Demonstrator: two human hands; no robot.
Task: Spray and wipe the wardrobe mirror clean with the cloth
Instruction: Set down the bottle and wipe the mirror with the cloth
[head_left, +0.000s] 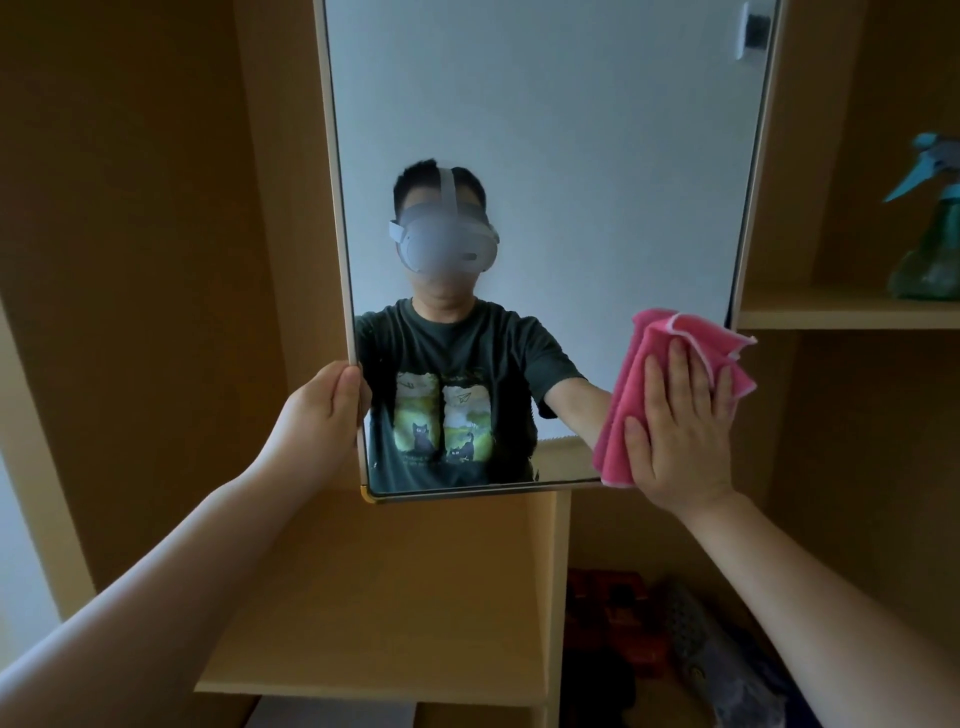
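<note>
My left hand (327, 410) grips the left edge of the wardrobe mirror (545, 156), fingers (345, 387) curled round its frame. My right hand (680, 436), fingers straight, presses the pink cloth (623, 384) against the glass's lower right corner. A green spray bottle (930, 249) stands on the shelf (831, 314) at right.

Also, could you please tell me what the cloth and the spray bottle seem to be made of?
Cloth: pink, soft fleecy fabric, likely microfibre, with stitched pale edging and folds. Spray bottle: translucent green plastic, apparently, with a blue trigger head; blurred.
</note>
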